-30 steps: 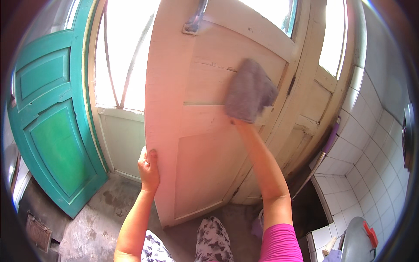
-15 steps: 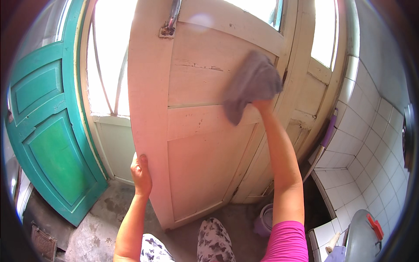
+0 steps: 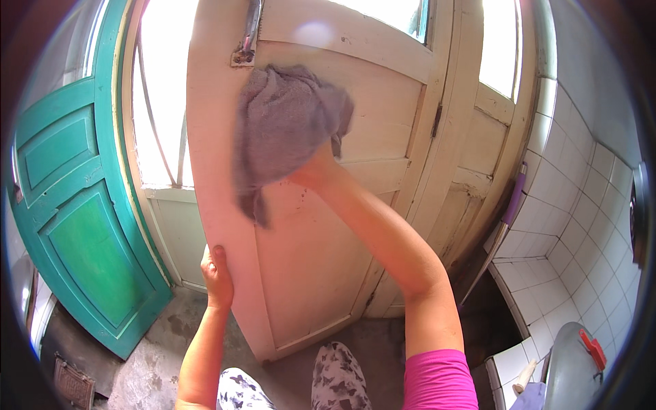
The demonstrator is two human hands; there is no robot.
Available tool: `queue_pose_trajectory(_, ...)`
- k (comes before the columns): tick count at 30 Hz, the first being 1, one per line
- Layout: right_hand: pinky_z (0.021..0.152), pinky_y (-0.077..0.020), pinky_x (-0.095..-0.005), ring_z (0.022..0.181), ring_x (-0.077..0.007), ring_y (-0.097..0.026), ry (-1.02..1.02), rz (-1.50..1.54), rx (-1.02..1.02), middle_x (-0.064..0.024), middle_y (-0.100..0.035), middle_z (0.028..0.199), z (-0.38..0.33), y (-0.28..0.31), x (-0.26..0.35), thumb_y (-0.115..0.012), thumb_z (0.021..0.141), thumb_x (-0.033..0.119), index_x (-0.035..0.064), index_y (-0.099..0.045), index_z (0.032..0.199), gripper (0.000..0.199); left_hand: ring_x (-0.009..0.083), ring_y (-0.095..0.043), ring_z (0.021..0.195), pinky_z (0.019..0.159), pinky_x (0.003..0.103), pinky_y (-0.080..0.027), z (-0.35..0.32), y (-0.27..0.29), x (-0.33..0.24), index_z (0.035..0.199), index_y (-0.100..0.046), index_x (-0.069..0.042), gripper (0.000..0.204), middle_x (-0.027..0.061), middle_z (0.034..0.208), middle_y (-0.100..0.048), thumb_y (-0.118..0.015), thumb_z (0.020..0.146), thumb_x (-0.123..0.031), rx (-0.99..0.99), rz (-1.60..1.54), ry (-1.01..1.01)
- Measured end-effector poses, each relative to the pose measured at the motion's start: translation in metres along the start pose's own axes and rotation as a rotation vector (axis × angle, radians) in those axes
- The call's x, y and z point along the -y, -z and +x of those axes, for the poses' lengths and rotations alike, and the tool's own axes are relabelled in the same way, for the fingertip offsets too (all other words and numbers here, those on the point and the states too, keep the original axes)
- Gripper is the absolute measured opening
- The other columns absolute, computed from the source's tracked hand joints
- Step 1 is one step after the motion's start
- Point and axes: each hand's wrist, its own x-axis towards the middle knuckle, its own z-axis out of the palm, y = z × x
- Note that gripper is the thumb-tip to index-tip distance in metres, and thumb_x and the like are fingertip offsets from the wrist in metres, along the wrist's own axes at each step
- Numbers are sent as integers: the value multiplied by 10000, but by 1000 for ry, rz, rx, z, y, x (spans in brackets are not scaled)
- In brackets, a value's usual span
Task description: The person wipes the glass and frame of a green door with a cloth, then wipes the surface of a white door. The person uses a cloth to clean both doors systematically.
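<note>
A cream wooden door [image 3: 328, 260] with recessed panels stands ajar in front of me. My left hand [image 3: 217, 277] is closed round its free edge, low down, with the thumb on the near face. A grey-purple cloth [image 3: 287, 126] lies spread against the upper panel, just below the metal door handle [image 3: 247, 34]. My right hand [image 3: 316, 171] is under the cloth and presses it to the door; its fingers are hidden by the fabric. One corner of the cloth hangs down over the middle rail.
On the left, a green door [image 3: 96, 225] stands open. At right are a white tiled wall [image 3: 581, 225], a purple-handled pole [image 3: 512, 198] leaning there, and a round grey lid [image 3: 574, 369] with a red clip [image 3: 593, 350]. Concrete floor [image 3: 164, 342] shows below.
My right hand has swept the cloth leftward across the panel, from near the hinge side to the handle side. The left hand keeps its hold on the door edge.
</note>
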Motion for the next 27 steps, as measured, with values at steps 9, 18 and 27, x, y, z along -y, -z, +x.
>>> queue_pose_trajectory(9,1045,-458,-443,1247,-299,-567,-108,-490,-124,-120,-615,1317,-119,28,-192,-690,941,296,65,-545,1398,533,135,-561,1013,897,292,-464,-1,-24,2,1238,-602,57,526,70,1093,-664,-486,1090,-434,-10,-54,18)
queue_pose_trajectory(18,1042,-421,-447,1159,-326,-580,-547,-841,49,-139,-636,1184,-18,104,-246,-532,995,305,68,-566,1330,411,112,-426,721,643,330,-400,-7,-24,-10,929,-626,45,531,3,725,-487,-540,1062,-461,-80,46,-30)
queue_pose_trajectory(27,1188,-324,-419,1394,-337,-429,-511,-616,169,-169,-503,1462,57,51,-102,-461,1042,272,63,-479,1480,486,107,-424,706,650,298,-394,-6,-19,-3,1002,-603,35,530,4,707,-470,-565,1045,-492,-57,26,54)
